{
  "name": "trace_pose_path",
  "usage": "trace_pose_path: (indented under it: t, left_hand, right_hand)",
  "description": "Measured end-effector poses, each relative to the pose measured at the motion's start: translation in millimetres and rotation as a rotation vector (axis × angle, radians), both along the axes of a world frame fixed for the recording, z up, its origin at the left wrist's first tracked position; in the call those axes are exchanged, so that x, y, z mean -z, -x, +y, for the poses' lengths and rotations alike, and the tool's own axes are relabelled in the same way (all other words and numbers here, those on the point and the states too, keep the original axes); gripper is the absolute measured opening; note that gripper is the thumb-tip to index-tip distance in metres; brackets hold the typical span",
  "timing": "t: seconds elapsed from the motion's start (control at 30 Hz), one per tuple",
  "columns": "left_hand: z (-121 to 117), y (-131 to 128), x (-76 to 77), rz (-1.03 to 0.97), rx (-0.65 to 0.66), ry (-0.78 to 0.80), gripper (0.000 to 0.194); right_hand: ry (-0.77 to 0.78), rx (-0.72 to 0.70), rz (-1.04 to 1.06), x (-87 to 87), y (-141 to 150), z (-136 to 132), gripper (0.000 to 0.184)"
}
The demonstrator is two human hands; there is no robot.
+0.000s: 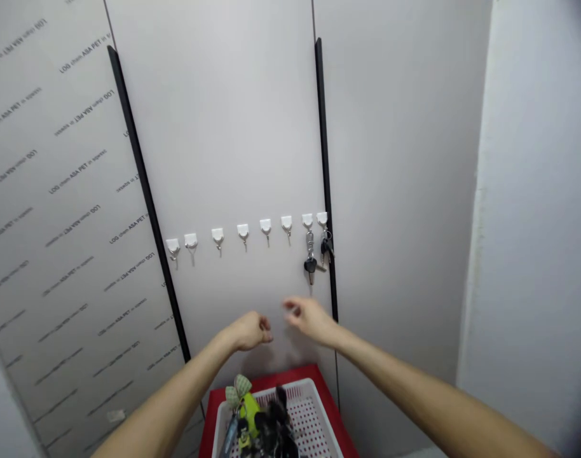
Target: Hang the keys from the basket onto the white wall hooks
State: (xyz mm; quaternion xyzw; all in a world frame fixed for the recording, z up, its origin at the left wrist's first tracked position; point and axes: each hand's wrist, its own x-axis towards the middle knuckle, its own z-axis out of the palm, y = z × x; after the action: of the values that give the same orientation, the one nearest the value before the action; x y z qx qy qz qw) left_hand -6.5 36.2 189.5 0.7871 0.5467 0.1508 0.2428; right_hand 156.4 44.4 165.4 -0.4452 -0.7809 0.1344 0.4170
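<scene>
My left hand point(252, 330) hovers above the basket with its fingers loosely curled and slightly apart; nothing shows in it. To its right, my right hand point(311, 319) is raised in front of the cabinet door, a little blurred, its fingers and thumb apart and holding nothing I can see. Just above my right hand hangs a bunch of keys point(310, 264) with black heads, on a white adhesive hook point(307, 221). Beside it, a second bunch of keys point(327, 245) hangs from the rightmost hook point(321, 219), close to the black door handle point(325, 152).
A row of several white hooks point(243, 231) without keys runs leftward across the door point(214, 127). Below my hands, a white perforated basket point(326, 416) stands on a red surface point(314, 375). It holds a dark tangled heap point(276, 426), a yellow-green item point(250, 413) and a checked bow point(238, 389).
</scene>
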Motion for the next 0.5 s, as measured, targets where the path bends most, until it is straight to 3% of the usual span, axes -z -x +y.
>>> trace_pose_path:
  t: [0.1,0.2,0.3,0.37,0.5]
  left_hand:
    - [11.7,-27.3,-14.5,-0.159,-0.040,-0.137,0.036]
    - [30.7,-69.8,-27.4,-0.329,-0.129,-0.228,0.048]
    - [48.9,-112.5,-29.9,-0.457,-0.259,-0.286,0.051]
    - [57.1,-132.9,-29.9,-0.529,-0.320,-0.291,0.042]
    - [61.4,-146.8,-43.4,-0.610,-0.296,-0.289,0.020]
  right_hand:
    - [-0.280,0.465,0.204,-41.3,-34.1,16.3,0.031]
    - [-0.315,0.695,0.202,-70.5,-57.1,32.7,0.036]
    - [-0.232,0.737,0.120,-75.3,-60.8,42.8,0.038]
    - [-0.228,0.741,0.115,-73.4,-59.9,46.3,0.035]
    - [-0.291,0.697,0.209,-82.5,-68.3,48.5,0.033]
